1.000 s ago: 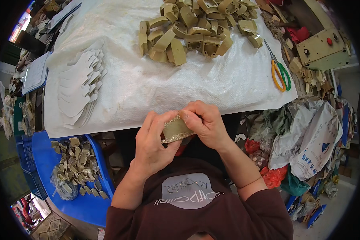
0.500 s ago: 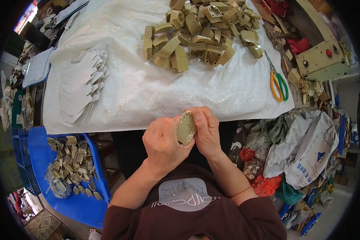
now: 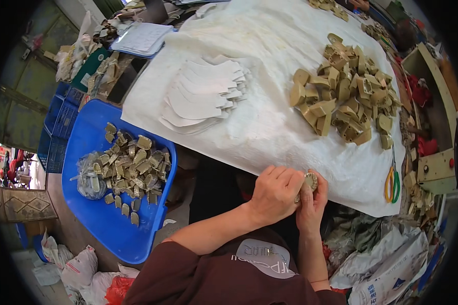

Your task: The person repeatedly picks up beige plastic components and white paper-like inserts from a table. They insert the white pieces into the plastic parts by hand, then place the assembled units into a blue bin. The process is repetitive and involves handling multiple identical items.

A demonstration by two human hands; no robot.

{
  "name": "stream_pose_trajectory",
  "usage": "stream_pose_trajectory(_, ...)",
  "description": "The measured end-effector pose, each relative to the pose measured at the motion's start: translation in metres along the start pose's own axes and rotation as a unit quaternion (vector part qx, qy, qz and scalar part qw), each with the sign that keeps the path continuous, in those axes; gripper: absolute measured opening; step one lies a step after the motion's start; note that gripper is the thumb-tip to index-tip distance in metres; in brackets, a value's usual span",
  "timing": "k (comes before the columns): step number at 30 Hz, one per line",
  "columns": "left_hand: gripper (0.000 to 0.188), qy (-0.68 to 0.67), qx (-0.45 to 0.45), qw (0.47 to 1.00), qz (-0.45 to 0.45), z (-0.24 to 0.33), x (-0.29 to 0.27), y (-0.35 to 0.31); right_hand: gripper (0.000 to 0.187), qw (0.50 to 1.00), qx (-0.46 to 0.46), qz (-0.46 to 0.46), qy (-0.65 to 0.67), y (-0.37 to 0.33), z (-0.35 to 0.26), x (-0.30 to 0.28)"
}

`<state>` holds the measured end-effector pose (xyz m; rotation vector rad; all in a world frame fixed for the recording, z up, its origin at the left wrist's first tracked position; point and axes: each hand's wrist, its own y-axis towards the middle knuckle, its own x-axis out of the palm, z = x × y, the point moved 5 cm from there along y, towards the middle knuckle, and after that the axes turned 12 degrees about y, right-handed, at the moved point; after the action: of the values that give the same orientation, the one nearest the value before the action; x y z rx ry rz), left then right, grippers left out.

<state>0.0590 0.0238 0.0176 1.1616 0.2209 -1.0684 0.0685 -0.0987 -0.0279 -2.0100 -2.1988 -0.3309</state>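
My left hand and my right hand are together just off the near edge of the covered table. Between them they grip a small olive-gold shoe heel with a glittering rim, mostly hidden by the fingers. Both hands are closed round it. A heap of plain olive-gold heels lies on the table beyond my right hand. To the left, glittery heels are piled in a blue plastic tub.
White sheeting covers the table. On it lie overlapping white curved cut pieces and, at the right edge, scissors with orange and green handles. A control box stands farther right. Plastic bags crowd the lower right.
The view has swung left, so the tub and table appear farther right. The heel has turned in my hands, and my fingers now cover more of it.
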Motion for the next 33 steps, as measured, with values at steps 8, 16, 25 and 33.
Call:
stream_pose_trajectory(8,0.043,-0.071,-0.053,0.996,0.029,-0.041,-0.030,-0.008,0.021,0.964,-0.073,-0.173,-0.187,0.036,-0.026,0.027)
stream_pose_trajectory(16,0.050,0.273,-0.267,0.921,0.079,-0.163,-0.142,-0.095,0.031,0.877,-0.289,-0.250,-0.292,0.076,-0.044,0.111)
stream_pose_trajectory(25,0.045,0.227,-0.280,0.928,0.097,-0.177,-0.155,-0.085,0.028,0.820,-0.349,-0.299,-0.342,0.091,-0.023,0.198)
stream_pose_trajectory(33,0.046,0.125,-0.303,0.937,0.122,-0.193,-0.122,-0.025,0.031,0.772,-0.350,-0.342,-0.406,0.099,0.007,0.213)
